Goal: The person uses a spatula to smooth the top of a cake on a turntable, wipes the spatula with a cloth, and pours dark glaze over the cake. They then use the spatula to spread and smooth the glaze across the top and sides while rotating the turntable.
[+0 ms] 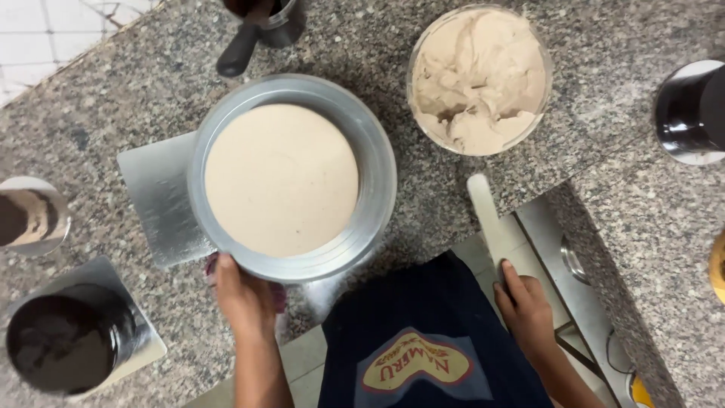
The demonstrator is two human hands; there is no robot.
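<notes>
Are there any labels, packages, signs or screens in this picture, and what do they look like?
Apron badge: on the dark blue apron at the bottom centre, between the left hand and right hand; a yellow heart-like shape with a red edge and red lettering.
No packages, signs or screens show.

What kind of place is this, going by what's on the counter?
Probably a baking kitchen. A round metal cake pan of pale batter sits on a speckled granite counter, beside a glass bowl of beige cream. The left hand holds the pan's rim; the right hand grips a white spatula.
</notes>
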